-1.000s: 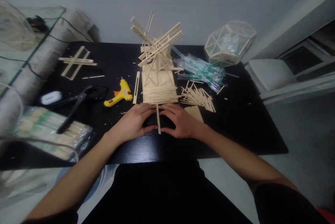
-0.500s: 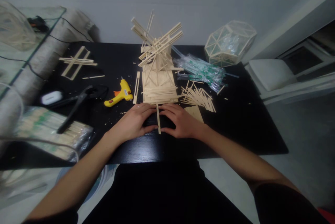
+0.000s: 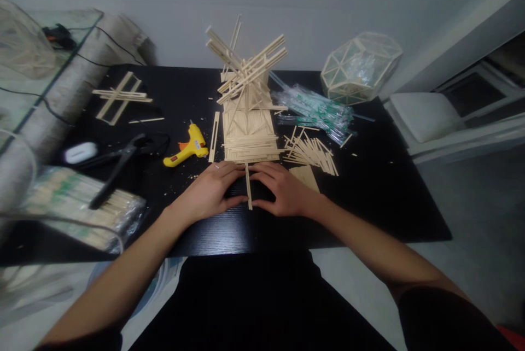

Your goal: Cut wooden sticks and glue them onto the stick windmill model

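Observation:
A short strip of wooden sticks [image 3: 248,187] lies between my hands near the table's front edge, pointing toward me. My left hand [image 3: 211,189] presses it from the left with thumb and fingertips, a ring on one finger. From the right, my right hand [image 3: 285,189] presses the same strip the same way. Just beyond my fingertips is a wooden stick model [image 3: 250,121] with a slatted base and crossed blades on top. Loose sticks [image 3: 314,154] lie to its right, and a small wooden panel [image 3: 304,177] is beside my right hand.
A yellow glue gun [image 3: 189,146] lies left of the model, with crossed stick frames [image 3: 123,97] farther back. Packed sticks [image 3: 82,206] and a black tool [image 3: 117,170] are at left. Plastic-wrapped packets [image 3: 315,110] and a polyhedral frame [image 3: 361,69] stand back right.

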Motion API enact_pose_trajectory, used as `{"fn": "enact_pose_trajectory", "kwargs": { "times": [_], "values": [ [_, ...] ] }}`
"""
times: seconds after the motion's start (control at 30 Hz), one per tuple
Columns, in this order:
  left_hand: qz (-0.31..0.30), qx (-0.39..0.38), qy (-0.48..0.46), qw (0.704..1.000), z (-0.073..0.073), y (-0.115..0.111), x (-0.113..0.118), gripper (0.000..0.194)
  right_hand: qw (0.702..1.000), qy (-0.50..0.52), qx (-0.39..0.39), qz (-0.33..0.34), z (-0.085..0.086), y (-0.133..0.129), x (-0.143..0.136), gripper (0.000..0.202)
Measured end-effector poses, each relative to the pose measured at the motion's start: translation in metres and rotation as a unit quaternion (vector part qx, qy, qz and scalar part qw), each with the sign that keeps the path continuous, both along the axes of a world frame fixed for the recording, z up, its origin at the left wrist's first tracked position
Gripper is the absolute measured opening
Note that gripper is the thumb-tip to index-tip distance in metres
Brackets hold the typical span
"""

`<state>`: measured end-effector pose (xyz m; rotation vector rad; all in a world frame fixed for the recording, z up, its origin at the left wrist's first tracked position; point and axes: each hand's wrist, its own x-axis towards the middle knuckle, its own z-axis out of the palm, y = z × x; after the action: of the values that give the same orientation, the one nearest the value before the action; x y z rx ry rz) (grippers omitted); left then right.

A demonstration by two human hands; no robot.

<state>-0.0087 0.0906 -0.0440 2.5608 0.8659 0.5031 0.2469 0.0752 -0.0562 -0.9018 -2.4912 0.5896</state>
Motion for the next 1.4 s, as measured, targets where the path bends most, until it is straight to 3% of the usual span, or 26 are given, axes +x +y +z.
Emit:
{"fn": "enact_pose_trajectory", "kwargs": {
  "times": [1.4],
  "values": [
    [-0.005, -0.003, -0.002, 1.000, 0.0004, 0.0000, 0.0005, 0.050, 1.000, 0.009, -0.004, 0.004, 0.0003, -0.0001, -0.0003, 0.047]
  ]
}}
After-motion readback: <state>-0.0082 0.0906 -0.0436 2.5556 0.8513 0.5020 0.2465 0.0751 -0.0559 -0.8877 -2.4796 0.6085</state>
